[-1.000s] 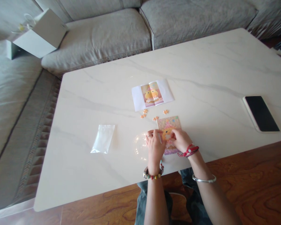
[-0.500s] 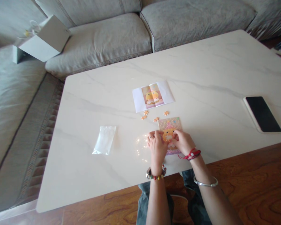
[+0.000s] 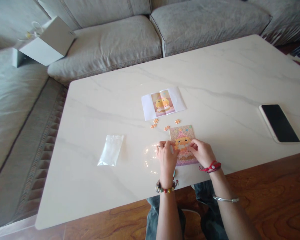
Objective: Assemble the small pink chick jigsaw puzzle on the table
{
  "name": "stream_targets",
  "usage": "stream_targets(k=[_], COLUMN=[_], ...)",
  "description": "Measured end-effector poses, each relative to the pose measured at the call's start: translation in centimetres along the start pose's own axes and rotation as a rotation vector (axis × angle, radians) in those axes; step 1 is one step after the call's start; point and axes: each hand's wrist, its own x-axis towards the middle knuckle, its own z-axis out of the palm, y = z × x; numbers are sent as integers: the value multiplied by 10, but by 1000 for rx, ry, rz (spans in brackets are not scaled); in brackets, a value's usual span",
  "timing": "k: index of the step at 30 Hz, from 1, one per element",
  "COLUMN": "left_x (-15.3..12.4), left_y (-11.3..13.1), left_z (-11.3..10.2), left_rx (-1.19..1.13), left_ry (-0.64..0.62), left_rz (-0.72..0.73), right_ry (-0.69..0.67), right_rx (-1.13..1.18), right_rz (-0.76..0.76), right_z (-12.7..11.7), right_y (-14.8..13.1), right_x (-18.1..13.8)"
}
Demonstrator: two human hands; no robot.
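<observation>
A nearly filled jigsaw puzzle with a yellow cartoon figure lies near the table's front edge. A pale gap shows in its middle, between my hands. My left hand rests at the puzzle's left edge, thumb and forefinger apart. On the right side, my right hand has its thumb and fingertips pressed together over the picture; whatever is between them is hidden. Just beyond the puzzle are several loose orange puzzle pieces, one piece at the right and another piece by the top left corner.
Behind the pieces lies a creased printed sheet with the same picture. A clear plastic bag is to the left and a phone to the far right. A grey sofa borders the marbled table; a white box sits on it.
My right hand has drawn back to the right, showing more of the puzzle's middle. The left hand has stayed nearly in place.
</observation>
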Motion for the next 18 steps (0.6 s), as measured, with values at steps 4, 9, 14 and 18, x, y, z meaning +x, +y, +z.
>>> stream_targets(k=[4, 9, 14, 18], left_x=[0, -1, -2, -3], left_y=[3, 8, 13, 13], left_z=[-2, -1, 2, 2], left_rx=[-8, 37, 83, 118], left_ry=[-13, 11, 32, 28], left_rz=[8, -38, -92, -63], right_ry=[14, -5, -20, -17], right_rx=[-45, -36, -28, -28], right_rz=[66, 85, 64, 68], right_z=[3, 4, 3, 3], right_y=[-2, -2, -2, -4], right_x=[3, 7, 6, 5])
